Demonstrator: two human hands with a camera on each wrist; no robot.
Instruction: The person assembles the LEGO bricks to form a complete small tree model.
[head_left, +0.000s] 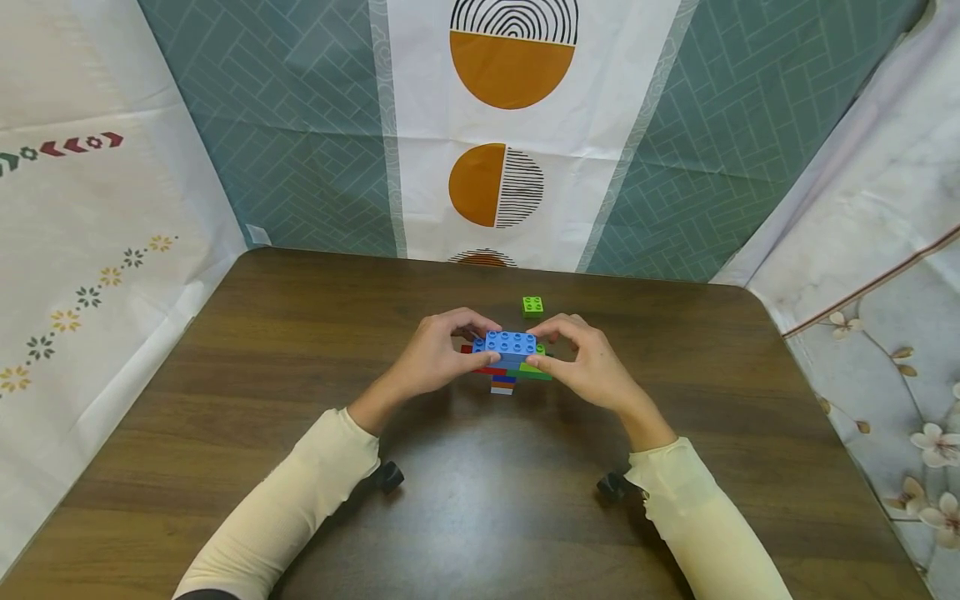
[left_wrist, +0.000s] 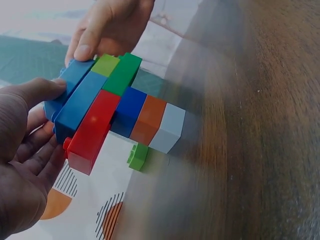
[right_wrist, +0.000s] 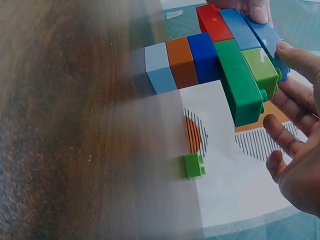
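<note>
A tower of toy building bricks stands on the table. From the bottom, its column is a white brick (left_wrist: 168, 129), an orange brick (left_wrist: 148, 119) and a dark blue brick (left_wrist: 130, 109). Across the column lie a red brick (left_wrist: 92, 132) and a green brick (right_wrist: 240, 85). Over those sit a blue brick (left_wrist: 82, 105) and a lime brick (right_wrist: 260, 66). Both hands pinch the topmost blue brick (head_left: 511, 343), which lies along that layer. My left hand (head_left: 435, 350) grips its left end with thumb in front; my right hand (head_left: 588, 358) grips the right end.
A loose lime brick (head_left: 532, 307) sits behind the tower, near the back edge of the brown wooden table (head_left: 315, 317). Patterned cloths hang at the back (head_left: 300, 125) and on both sides. Dark wrist-camera pieces (head_left: 390, 477) show beneath the sleeves.
</note>
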